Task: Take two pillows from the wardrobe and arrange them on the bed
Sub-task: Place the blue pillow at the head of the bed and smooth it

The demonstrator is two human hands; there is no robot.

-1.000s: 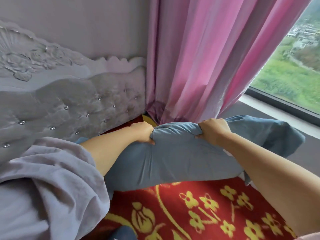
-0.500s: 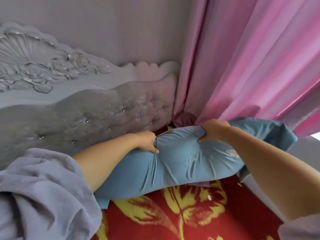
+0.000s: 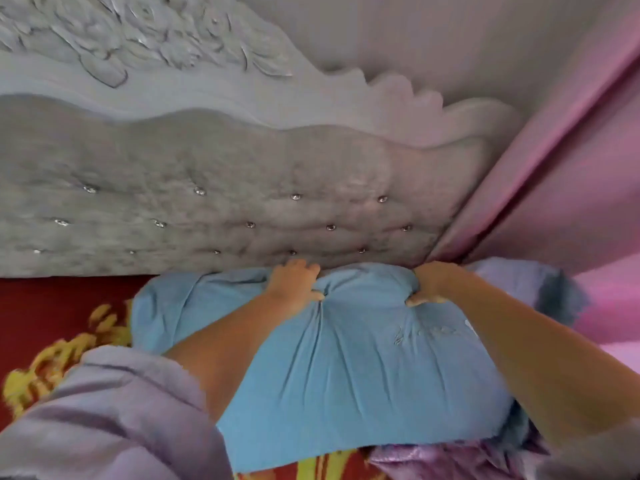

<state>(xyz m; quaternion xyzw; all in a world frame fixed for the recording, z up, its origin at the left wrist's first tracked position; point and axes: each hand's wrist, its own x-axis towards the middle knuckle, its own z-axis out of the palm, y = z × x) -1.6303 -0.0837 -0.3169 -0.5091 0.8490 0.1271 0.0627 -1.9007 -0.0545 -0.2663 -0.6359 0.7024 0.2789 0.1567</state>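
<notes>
Nearest the camera, a lilac sleeve (image 3: 104, 417) covers the left arm. Beyond it the blue pillow (image 3: 346, 368) lies on the bed's red floral cover (image 3: 52, 317), its far edge against the headboard. The left hand (image 3: 294, 284) and right hand (image 3: 431, 284) each clutch a bunch of fabric at that far edge, both grips clenched on the pillow. Behind stand the tufted grey headboard (image 3: 225, 202) and a pink curtain (image 3: 554, 185). The step appears to be seating a pillow at the head of the bed; next likely comes letting go and smoothing it flat.
</notes>
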